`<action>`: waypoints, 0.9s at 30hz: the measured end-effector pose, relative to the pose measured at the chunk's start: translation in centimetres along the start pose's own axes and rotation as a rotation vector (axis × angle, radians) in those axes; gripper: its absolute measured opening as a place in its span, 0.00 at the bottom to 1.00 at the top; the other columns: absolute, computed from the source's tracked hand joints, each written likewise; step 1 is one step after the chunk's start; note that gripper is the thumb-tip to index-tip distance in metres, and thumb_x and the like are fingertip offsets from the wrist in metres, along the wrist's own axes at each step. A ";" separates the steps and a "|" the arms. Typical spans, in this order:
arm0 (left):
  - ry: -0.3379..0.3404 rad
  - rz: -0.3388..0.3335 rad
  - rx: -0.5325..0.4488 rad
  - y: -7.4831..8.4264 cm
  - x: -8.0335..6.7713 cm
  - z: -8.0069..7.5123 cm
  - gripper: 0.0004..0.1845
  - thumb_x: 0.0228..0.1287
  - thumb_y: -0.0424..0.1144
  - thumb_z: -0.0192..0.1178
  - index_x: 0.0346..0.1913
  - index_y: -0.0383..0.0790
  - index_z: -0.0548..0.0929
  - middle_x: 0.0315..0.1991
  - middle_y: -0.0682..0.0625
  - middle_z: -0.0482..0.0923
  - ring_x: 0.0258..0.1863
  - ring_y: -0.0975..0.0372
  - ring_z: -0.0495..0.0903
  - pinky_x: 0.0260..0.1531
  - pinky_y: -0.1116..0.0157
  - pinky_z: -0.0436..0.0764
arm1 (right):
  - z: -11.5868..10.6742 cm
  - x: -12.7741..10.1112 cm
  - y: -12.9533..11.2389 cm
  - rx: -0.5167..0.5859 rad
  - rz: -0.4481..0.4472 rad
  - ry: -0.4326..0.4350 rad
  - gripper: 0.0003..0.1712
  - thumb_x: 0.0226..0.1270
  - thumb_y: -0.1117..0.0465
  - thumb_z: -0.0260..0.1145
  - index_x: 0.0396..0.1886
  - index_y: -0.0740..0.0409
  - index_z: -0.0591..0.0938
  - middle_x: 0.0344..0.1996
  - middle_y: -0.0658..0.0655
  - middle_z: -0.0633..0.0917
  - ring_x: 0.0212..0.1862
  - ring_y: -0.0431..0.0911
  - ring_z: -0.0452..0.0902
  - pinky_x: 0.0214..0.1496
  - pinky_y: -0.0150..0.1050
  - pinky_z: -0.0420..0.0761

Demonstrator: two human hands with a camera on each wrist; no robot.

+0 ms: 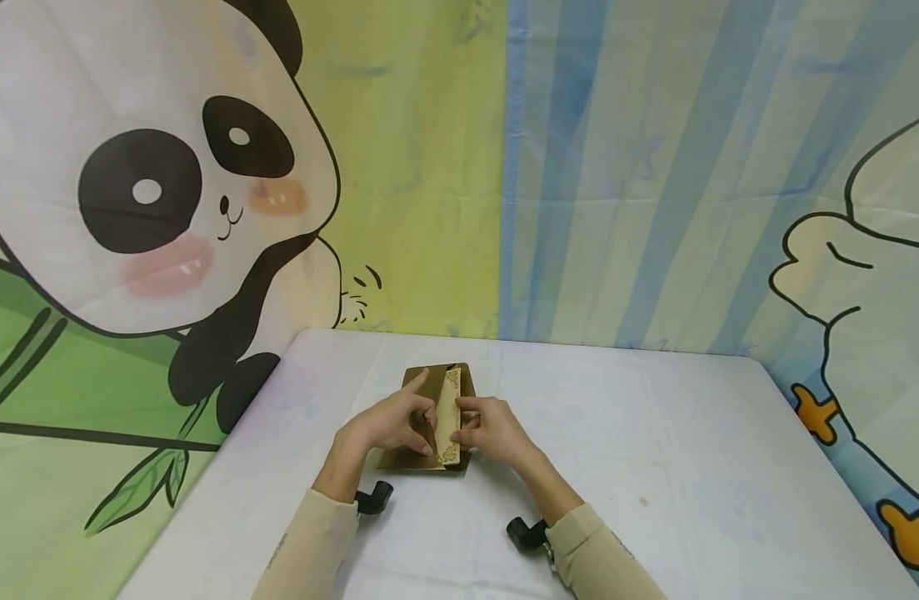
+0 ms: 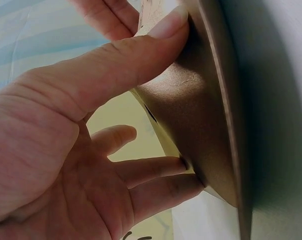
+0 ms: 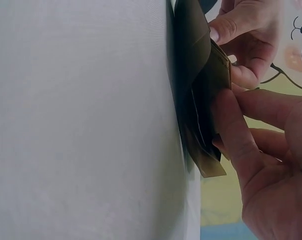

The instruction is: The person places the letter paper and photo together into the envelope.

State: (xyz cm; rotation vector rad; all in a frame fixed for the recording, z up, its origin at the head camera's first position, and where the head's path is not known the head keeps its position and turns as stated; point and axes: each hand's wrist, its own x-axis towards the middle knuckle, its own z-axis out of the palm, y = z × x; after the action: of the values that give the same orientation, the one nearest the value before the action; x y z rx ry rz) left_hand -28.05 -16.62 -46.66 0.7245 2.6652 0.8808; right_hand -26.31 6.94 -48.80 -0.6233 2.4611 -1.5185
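Hands, two of them, meet over one brown envelope lying on the white table. Left hand pinches its pale patterned flap from one side, thumb curled against the brown paper. Right hand pinches the flap's other side.

A white tablecloth covers the table, lightly creased, with a tiny dark speck toward four o'clock. Behind it hangs a printed backdrop: a cartoon panda with pink cheeks fills the ten o'clock area, with bamboo stalks and a green leaf below it at eight o'clock. A yellow-green panel sits at twelve o'clock, pale blue stripes run toward one o'clock, and a white cartoon figure outlined in black, with orange marks beneath it, stands at three o'clock.
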 end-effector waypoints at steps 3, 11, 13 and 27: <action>0.001 0.004 -0.005 0.0 0.0 0.0 0.19 0.45 0.40 0.85 0.32 0.51 0.81 0.85 0.35 0.38 0.58 0.49 0.75 0.53 0.54 0.76 | 0.1 0.0 -0.1 0.003 -0.008 -0.002 0.38 0.62 0.69 0.76 0.71 0.74 0.72 0.32 0.63 0.92 0.31 0.51 0.91 0.32 0.37 0.85; -0.003 -0.001 -0.004 0.1 0.0 0.0 0.19 0.46 0.41 0.85 0.32 0.51 0.81 0.85 0.36 0.36 0.56 0.50 0.76 0.50 0.56 0.76 | 0.5 0.1 -0.4 -0.007 -0.015 0.004 0.38 0.62 0.70 0.76 0.70 0.75 0.72 0.31 0.63 0.92 0.31 0.51 0.91 0.32 0.35 0.84; -0.004 -0.005 -0.003 0.2 -0.1 0.0 0.19 0.46 0.41 0.85 0.32 0.51 0.81 0.85 0.36 0.36 0.57 0.50 0.76 0.50 0.56 0.76 | 0.6 0.1 -0.3 0.000 -0.018 0.002 0.38 0.61 0.71 0.76 0.70 0.75 0.72 0.33 0.64 0.92 0.31 0.50 0.91 0.32 0.35 0.84; -0.010 0.012 0.000 0.0 0.1 0.0 0.19 0.45 0.41 0.85 0.32 0.51 0.81 0.85 0.35 0.39 0.57 0.50 0.77 0.50 0.56 0.76 | 1.1 0.3 -0.5 -0.027 -0.044 -0.001 0.38 0.61 0.71 0.76 0.70 0.75 0.72 0.53 0.71 0.86 0.34 0.44 0.90 0.33 0.35 0.85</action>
State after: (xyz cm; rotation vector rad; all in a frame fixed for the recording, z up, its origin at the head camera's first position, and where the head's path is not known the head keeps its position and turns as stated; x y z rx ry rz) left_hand -28.15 -16.60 -46.65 0.7430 2.6550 0.8786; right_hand -26.04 5.73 -48.81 -0.6871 2.4866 -1.5026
